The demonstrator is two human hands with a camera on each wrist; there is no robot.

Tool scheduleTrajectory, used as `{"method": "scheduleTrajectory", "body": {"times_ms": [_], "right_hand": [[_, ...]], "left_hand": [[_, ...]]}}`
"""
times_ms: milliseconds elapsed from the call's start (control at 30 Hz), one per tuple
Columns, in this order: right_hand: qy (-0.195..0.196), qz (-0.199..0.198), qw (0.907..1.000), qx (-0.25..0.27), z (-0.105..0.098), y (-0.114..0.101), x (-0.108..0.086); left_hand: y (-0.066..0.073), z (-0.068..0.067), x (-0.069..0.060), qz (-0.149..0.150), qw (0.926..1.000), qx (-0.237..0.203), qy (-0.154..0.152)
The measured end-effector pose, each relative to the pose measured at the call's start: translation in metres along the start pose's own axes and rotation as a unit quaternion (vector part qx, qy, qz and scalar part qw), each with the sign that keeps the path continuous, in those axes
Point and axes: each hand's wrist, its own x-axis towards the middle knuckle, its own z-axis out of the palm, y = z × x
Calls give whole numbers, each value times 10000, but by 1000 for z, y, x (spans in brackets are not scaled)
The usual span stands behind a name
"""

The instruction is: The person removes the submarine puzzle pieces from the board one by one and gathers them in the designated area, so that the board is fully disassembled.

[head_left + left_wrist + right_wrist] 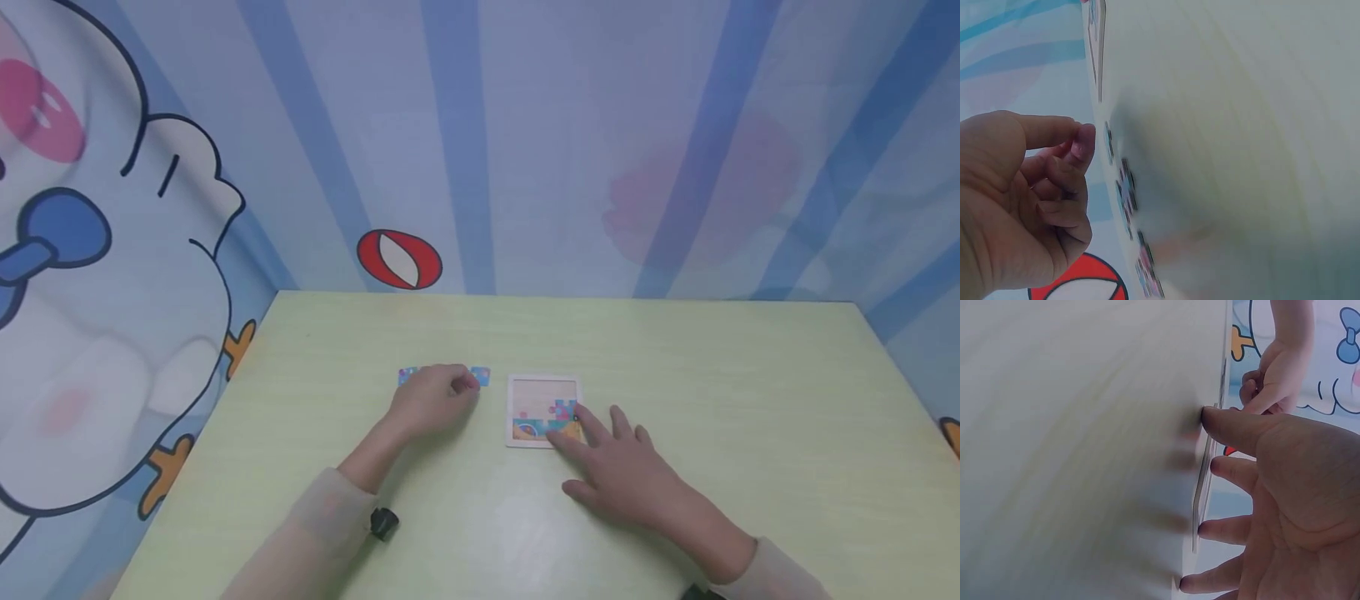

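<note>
In the head view a small white puzzle tray (511,412) lies flat on the table. Jigsaw pieces (527,429) fill its lower part, and a pink and blue piece (564,409) sits above them at the right. My right hand (626,475) spreads its fingers over the tray's lower right, with fingertips touching it. Left of the tray, my left hand (433,400) hovers beside a row of loose puzzle pieces (482,376), hiding part of the row. In the left wrist view its thumb and index finger (1085,140) meet, other fingers curled, no piece visible between them.
The pale yellow-green table (712,375) extends around both hands. A printed cloth (547,150) with blue stripes and cartoon figures stands along its back and left. Dark wrist devices (384,523) sit at the sleeves.
</note>
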Motion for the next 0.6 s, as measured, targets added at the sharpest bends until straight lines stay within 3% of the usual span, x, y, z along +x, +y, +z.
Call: {"method": "scheduleTrajectory", "body": {"times_ms": [600], "right_hand": [[-10, 69, 10000, 64, -2, 10, -7]], "left_hand": [[58, 37, 29, 736, 9950, 210, -646]]}}
